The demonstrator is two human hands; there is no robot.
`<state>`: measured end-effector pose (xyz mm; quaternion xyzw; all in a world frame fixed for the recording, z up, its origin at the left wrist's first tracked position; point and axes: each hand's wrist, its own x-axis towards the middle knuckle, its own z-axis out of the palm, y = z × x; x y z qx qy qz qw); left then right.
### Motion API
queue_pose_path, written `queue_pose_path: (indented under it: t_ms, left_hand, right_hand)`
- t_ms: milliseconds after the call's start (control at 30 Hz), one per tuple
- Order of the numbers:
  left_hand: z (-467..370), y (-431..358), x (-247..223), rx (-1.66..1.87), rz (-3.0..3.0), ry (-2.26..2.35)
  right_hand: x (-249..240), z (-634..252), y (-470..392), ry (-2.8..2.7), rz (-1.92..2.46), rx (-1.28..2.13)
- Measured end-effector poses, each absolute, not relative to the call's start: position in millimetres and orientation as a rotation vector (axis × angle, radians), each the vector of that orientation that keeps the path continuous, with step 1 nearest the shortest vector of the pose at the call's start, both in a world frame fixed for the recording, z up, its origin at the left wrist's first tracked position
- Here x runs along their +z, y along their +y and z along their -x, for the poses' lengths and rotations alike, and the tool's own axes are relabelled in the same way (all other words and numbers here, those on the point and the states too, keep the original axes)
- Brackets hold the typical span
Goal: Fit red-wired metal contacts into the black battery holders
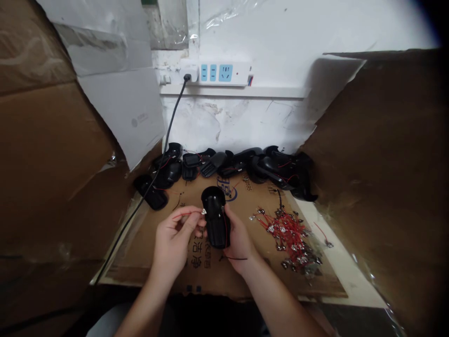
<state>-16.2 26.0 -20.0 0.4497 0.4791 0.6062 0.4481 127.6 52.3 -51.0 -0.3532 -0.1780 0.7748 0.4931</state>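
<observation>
- Wire heap (285,233), right of frame: red leads tangle; one tug could drag several.
- Shell (214,220), centre, held in right hand (240,238): looks smooth; slack grip might let it turn.
- Dark wire (236,258), across right wrist: may snag.
- Contact (204,212), by shell's left edge, left hand (176,239) pinching: tiny, easily dropped.
</observation>
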Motion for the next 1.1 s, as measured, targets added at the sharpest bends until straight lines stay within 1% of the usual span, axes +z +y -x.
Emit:
queue_pose_path:
  t_ms: [200, 400, 567, 667, 767, 900, 1100]
  left_hand:
    - [17.1, 24.5, -21.6, 1.361, -1.322, 1.338]
    - [22.2, 21.2, -19.9, 1.355, -1.772, 1.469]
    - [19.8, 19.7, -16.0, 1.297, -1.856, 1.435]
    - [20.7, 19.5, -15.8, 1.288, -1.880, 1.495]
    - [22.8, 18.9, -14.3, 1.320, -2.041, 1.548]
    - [22.7, 16.7, -10.7, 1.326, -2.231, 1.465]
    - [20.2, 14.1, -11.7, 1.342, -2.306, 1.452]
  right_hand:
    - [-51.5, -122.7, 48.4, -0.462, 0.799, 1.833]
    - [-50.8, -125.6, 45.8, -0.473, 0.798, 1.831]
    - [-51.0, -125.4, 44.8, -0.500, 0.811, 1.774]
    - [-53.0, -124.7, 44.7, -0.519, 0.822, 1.778]
    - [-56.7, -123.9, 44.7, -0.522, 0.828, 1.763]
    - [-60.2, -123.3, 44.2, -0.574, 0.834, 1.699]
    - [-58.9, -122.8, 42.0, -0.628, 0.894, 1.573]
